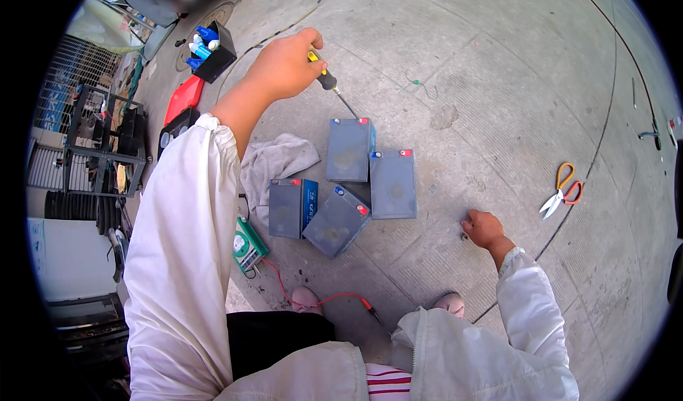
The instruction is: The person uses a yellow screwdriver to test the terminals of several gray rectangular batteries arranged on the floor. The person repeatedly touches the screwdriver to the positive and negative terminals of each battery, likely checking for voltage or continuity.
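Above four grey batteries on the concrete, your left hand grips a screwdriver, its shaft angled down to the top edge of the upper battery, close by the red terminal; whether the tip touches it cannot be told. Your right hand hangs low to your right, fingers curled, apart from the batteries; whether it holds anything is unclear. The chief danger looks electrical: should the shaft swing flat, bare metal could bridge the red terminal and the other terminal, sparking a short if the battery holds charge. With no hand bracing it, the upper battery could also shift under a hard push, letting the tip slip. Near your feet, the tester trails a red lead beside your left shoe, where a careless step could snag it.
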Tool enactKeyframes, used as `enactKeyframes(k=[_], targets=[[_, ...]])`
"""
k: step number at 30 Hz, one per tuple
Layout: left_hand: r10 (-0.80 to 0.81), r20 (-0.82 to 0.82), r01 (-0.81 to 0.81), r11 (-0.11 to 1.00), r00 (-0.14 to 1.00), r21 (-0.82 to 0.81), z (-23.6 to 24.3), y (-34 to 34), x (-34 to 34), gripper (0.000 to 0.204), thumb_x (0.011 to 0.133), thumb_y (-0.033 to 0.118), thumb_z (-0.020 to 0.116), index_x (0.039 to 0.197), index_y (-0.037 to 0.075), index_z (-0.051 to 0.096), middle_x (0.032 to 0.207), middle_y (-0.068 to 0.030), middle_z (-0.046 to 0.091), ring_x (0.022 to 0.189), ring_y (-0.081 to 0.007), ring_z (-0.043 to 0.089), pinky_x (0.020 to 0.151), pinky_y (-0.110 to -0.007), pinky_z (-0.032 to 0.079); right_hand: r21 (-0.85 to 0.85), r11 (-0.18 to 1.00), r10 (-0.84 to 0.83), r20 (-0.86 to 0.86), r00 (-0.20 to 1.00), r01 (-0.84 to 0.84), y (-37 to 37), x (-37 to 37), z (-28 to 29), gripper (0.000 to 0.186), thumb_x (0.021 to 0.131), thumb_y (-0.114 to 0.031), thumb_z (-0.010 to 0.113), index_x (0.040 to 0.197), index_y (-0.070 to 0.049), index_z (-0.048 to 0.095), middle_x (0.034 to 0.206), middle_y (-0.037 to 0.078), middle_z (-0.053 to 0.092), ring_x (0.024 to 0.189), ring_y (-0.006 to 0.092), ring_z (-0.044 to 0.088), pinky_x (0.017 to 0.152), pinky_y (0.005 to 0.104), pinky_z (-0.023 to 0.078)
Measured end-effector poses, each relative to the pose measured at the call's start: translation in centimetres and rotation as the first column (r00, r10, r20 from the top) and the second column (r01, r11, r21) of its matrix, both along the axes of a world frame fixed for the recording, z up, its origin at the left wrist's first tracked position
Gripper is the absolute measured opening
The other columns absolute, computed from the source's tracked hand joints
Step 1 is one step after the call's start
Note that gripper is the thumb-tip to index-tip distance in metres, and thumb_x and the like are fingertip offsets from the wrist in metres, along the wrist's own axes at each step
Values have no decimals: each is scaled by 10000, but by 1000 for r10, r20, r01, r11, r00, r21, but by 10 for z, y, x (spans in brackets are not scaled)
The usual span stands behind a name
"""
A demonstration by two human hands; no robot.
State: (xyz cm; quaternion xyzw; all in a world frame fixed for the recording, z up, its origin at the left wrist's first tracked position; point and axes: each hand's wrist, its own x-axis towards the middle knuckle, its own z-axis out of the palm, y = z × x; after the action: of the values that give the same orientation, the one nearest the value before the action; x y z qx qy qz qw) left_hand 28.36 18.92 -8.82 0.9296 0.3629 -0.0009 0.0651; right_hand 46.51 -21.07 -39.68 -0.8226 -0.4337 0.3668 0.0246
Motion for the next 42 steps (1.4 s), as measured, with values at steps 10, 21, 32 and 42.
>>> enactKeyframes(k=[10, 21, 32, 42], targets=[[100, -15, -101, 975, 995, -197, -3, 5, -6, 447, 843, 269, 781, 1163, 7, 609, 992, -186, 687, 960, -303, 664, 836, -413, 520, 85, 996, -7, 31, 999, 4, -5, 0, -10, 286, 904, -344, 656, 921, -59, 644, 913, 191, 721, 887, 411, 683, 775, 516, 533], [-111, -10, 109, 990, 994, -87, -6, 17, -12, 266, 869, 161, 698, 1110, 69, 633, 1033, -188, 713, 1004, -362, 678, 840, -435, 527, -8, 1000, 18, 19, 1000, -18, -1, -1, -2, 309, 932, -365, 626, 1023, -72, 658, 1026, 198, 723, 987, 407, 678, 854, 510, 535], [263, -89, -266, 963, 961, -30, -8, -3, 7, 427, 960, 402, 635, 1170, 33, 586, 1089, -215, 706, 1070, -373, 672, 887, -453, 527, 86, 996, 3, 38, 999, -6, -7, 0, -9, 287, 908, -337, 656, 926, -52, 629, 897, 190, 716, 883, 415, 677, 774, 517, 529], [101, 39, -99, 994, 994, -49, -8, 6, -7, 422, 908, 255, 688, 1243, 28, 564, 1198, -201, 678, 1149, -354, 642, 942, -442, 503, 94, 995, 20, 53, 998, -25, -5, -1, -14, 297, 907, -348, 652, 927, -52, 634, 904, 188, 718, 881, 414, 681, 772, 523, 532]])
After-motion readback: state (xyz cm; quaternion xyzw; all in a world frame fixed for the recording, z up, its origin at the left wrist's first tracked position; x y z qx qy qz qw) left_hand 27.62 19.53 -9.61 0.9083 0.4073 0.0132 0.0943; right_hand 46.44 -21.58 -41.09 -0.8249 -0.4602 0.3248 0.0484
